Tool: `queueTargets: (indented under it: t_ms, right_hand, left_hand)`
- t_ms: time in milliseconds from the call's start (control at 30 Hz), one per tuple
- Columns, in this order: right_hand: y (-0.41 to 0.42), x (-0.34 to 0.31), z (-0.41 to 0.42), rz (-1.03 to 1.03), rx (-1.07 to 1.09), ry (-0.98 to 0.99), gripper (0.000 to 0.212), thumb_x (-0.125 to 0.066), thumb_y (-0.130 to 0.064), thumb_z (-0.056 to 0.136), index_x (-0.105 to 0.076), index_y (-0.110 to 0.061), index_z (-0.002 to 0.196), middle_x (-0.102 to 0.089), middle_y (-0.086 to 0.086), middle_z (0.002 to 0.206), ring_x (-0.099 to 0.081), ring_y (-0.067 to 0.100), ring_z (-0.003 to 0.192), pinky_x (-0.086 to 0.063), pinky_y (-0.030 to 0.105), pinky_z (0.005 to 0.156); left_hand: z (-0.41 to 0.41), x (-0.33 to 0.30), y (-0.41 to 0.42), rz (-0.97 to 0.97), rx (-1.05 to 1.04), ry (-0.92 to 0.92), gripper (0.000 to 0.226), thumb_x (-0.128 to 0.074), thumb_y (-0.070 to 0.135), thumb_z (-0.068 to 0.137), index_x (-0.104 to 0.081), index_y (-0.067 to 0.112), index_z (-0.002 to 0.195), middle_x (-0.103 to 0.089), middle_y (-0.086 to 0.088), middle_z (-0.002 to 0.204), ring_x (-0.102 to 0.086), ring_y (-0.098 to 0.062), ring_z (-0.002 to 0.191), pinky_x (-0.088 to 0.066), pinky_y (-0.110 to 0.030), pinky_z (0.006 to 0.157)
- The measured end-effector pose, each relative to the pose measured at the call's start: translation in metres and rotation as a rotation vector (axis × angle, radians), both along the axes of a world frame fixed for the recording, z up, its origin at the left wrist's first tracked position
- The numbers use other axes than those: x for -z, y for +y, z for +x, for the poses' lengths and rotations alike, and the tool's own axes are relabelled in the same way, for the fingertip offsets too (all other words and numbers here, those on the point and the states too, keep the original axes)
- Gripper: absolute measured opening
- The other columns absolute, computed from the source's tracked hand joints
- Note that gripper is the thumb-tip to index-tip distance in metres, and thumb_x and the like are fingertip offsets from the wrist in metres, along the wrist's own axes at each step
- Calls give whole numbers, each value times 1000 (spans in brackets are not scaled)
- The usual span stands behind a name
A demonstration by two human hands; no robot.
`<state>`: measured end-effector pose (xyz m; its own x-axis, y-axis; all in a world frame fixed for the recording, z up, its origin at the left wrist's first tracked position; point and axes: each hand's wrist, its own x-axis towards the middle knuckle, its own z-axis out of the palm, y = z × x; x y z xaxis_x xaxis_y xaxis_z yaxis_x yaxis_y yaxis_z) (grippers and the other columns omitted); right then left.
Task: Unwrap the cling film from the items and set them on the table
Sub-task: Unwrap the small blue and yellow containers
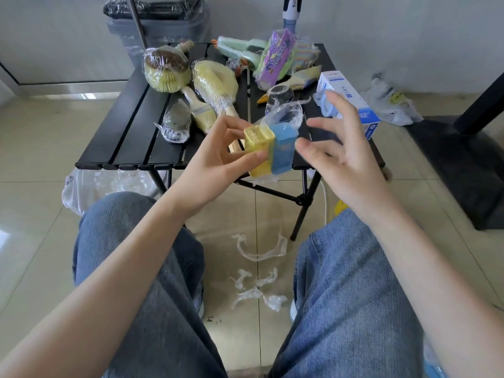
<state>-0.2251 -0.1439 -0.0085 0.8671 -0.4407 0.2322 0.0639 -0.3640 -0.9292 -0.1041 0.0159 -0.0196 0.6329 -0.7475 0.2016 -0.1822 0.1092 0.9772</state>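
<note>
A seated person's left hand (218, 156) gripped a yellow and blue block (270, 150), fingers and thumb curled round its yellow side, above the near edge of a black table (131, 137). Loose cling film (283, 114) rose from the block's top. The right hand (341, 148) hovered just beside the blue side, fingers spread, holding nothing.

Wrapped brushes (191, 85) crowd the black table's (131, 148) middle. Its left slats lie bare, open to a hand.
</note>
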Motion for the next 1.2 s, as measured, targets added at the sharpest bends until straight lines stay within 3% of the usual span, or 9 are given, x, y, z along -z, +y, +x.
queueTargets:
  t_ms: [67,200,333,500,633,767,933,1100,1200]
  right_hand:
    - [0,5,3,27,-74,89,79,-71,-46,76,-30,-32,142,-55,-2,129,-65,6,101,-53,32,91]
    - [-2,11,9,-85,-143,62,37,-76,-34,77,-63,-27,110,-71,-5,106,-68,16,97,-53,47,90]
    - [-2,8,8,-115,-157,42,30,-78,-29,76,-64,-31,102,-70,0,100,-66,22,90,-53,46,85]
    - [-6,6,7,-176,-170,82,30,-76,-29,79,-62,-33,106,-65,-11,98,-62,10,90,-53,34,84]
    - [-15,3,6,-164,-165,114,37,-71,-34,83,-59,-32,118,-60,-7,111,-58,8,104,-48,34,95]
    - [-15,0,6,-101,-210,107,34,-66,-39,83,-57,-39,115,-62,-14,112,-57,10,112,-49,36,96]
    - [-23,3,1,31,-135,59,23,-64,-31,89,-59,-37,110,-65,-8,111,-61,1,101,-49,22,83]
    - [-17,1,2,182,-200,51,27,-59,-32,83,-60,-30,110,-70,-16,101,-65,0,95,-50,17,74]
    - [-10,-1,5,210,-252,54,32,-58,-33,83,-60,-28,114,-70,-12,107,-65,4,102,-51,20,81]
  left_hand:
    - [-4,-1,-1,-12,37,35,26,-65,9,84,-45,12,101,-53,-11,105,-60,-21,92,-52,-26,81]
    - [-7,-5,2,96,118,31,29,-66,17,84,-44,12,104,-56,-1,102,-61,-12,92,-52,-27,80]
    - [-2,-15,2,170,-50,-165,28,-61,45,85,-57,21,99,-61,11,89,-58,-6,82,-49,-26,77]
    - [6,-25,-3,240,-221,-413,4,-69,26,87,-67,26,84,-66,12,79,-61,-4,64,-51,-22,66]
    - [10,-27,2,232,-267,-385,5,-69,20,87,-71,24,85,-72,1,79,-68,-19,73,-58,-40,78]
    - [10,-28,1,218,-288,-396,18,-64,12,90,-69,29,84,-71,-5,79,-67,-23,70,-58,-39,76]
    - [21,-33,12,179,-387,-361,20,-55,10,95,-67,25,90,-62,7,78,-61,-7,69,-59,-33,74]
    - [10,-33,16,188,-171,-581,23,-54,20,96,-61,31,116,-59,9,111,-61,-6,93,-57,-39,79]
    - [0,-31,5,225,-111,-306,30,-58,40,92,-60,27,119,-69,2,105,-67,-11,91,-59,-38,76]
